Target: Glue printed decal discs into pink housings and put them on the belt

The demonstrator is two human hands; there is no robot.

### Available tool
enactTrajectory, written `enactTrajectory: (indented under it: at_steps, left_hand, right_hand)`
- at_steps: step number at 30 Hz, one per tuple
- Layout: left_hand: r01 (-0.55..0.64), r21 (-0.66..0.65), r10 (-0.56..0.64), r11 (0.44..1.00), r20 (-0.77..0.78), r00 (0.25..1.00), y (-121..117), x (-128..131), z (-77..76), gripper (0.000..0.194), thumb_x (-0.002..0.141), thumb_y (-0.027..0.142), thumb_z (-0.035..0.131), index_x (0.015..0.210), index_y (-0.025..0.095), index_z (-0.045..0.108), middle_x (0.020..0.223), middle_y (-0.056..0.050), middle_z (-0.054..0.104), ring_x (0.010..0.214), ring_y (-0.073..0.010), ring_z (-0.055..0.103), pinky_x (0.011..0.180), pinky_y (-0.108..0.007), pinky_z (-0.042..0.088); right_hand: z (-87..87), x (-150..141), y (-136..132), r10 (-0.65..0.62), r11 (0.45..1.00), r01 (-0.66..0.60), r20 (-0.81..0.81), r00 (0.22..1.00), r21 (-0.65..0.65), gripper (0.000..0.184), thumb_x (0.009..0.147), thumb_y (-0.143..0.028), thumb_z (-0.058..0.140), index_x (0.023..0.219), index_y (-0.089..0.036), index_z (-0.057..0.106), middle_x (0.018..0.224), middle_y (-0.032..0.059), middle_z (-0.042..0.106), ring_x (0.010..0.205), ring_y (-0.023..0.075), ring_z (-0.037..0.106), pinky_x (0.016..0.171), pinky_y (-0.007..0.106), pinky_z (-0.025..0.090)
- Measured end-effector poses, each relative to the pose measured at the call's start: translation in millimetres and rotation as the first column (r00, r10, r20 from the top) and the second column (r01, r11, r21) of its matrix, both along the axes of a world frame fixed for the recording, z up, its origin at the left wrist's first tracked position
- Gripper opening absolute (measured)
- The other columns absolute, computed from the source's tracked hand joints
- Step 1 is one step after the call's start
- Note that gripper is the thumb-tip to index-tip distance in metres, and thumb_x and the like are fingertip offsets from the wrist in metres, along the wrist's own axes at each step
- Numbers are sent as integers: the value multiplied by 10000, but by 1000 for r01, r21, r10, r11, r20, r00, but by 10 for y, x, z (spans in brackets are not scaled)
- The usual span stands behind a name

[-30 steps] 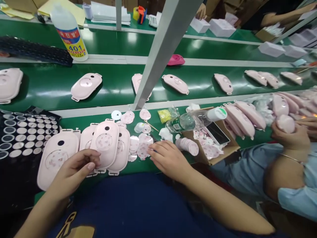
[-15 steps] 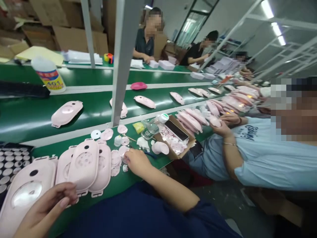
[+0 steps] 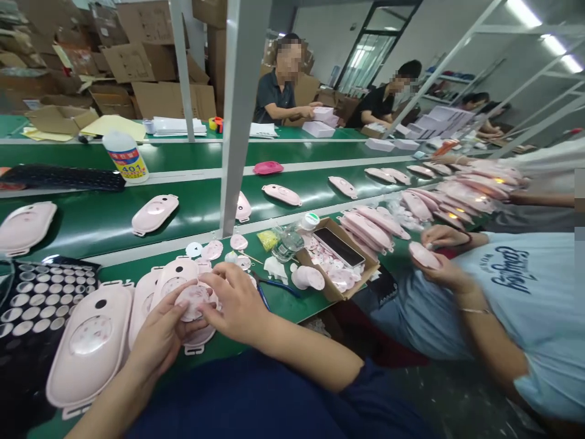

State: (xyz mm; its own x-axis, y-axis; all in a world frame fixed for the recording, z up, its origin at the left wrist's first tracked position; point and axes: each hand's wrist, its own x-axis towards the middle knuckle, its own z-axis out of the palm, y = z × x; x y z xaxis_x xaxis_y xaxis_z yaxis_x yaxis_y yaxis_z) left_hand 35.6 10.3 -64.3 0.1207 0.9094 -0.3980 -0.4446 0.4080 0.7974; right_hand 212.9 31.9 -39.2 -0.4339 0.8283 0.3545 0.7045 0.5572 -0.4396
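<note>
Left hand (image 3: 159, 329) and right hand (image 3: 240, 305) pinch a disc (image 3: 194, 301) above the bench (image 3: 295, 308), toward its near edge.
Probably light, stiff, perhaps slippery; the rim looks the best hold, sparing the patterned face.

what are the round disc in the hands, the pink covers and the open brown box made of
Disc: thin printed plastic or coated paper, by its smooth patterned face; unclear which. Pink covers: probably moulded plastic, semi-gloss, by the soft highlights and rounded edges. Box: likely cardboard, matt, by its brown walls.
</note>
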Motion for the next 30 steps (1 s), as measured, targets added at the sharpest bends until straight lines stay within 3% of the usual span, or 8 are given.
enactTrajectory:
  at_steps: [2,4,6,11,15,21,26,30]
  left_hand:
    - [-29,-30,29,999,5,1000,-4,-83,32,492,764,357,876,1201,201,712,1259,-111,729,1085,-333,725,821,-433,669]
    - [-20,-61,21,998,19,1000,-33,-169,59,391,757,335,879,1109,214,759,1173,-91,758,1011,-301,742,764,-384,669]
    - [37,-101,-31,994,61,998,-68,-246,69,365,734,299,887,1072,205,784,1073,-103,775,917,-279,750,731,-371,662]
    - [114,-165,-72,980,241,968,-110,-385,5,377,696,187,838,1068,142,795,1030,-133,767,812,-243,730,670,-362,651]
    - [68,-163,-14,984,311,950,-101,-436,-59,339,734,165,807,1071,142,785,1011,-128,769,783,-219,723,631,-306,633]
    - [7,-171,45,985,298,953,-66,-496,-63,369,736,199,837,1094,142,771,1014,-119,774,773,-227,739,639,-318,651]
    - [-18,-129,60,991,329,942,-59,-553,-20,383,720,196,835,1094,139,773,933,-93,777,707,-204,735,614,-274,631]
    - [-75,-108,108,991,348,931,-68,-600,16,335,737,172,818,1066,139,762,924,-83,779,745,-209,736,654,-289,631]
  right_hand:
    - [-37,45,5,141,958,-167,125,982,233,381,1001,-347,546,1368,-266,616,1399,77,641,1342,236,530,1154,440,411]
    - [-72,74,16,282,862,-363,260,924,354,362,1042,-279,463,1372,-271,610,1445,13,640,1419,203,476,1218,460,342]
    - [-103,69,32,356,801,-468,333,873,374,347,1057,-248,438,1348,-250,627,1414,-5,672,1395,189,509,1205,451,365]
    - [-103,-14,123,513,751,-580,274,813,316,272,1025,-238,513,1235,-185,677,1267,38,756,1185,215,657,1096,442,461]
    - [-36,-69,237,583,761,-615,197,788,207,311,984,-187,558,1280,-167,650,1238,86,764,1194,209,670,1124,437,441]
    - [-58,-130,284,556,823,-558,47,830,106,285,1001,-194,548,1266,-242,639,1277,68,753,1274,181,649,1172,449,402]
    - [-94,-186,250,507,843,-500,18,862,199,161,984,-222,606,1126,-267,665,1232,42,772,1330,230,600,1201,498,341]
    - [-57,-265,220,419,851,-427,94,903,307,256,939,-201,640,1166,-315,664,1177,30,763,1157,230,649,1067,439,438]
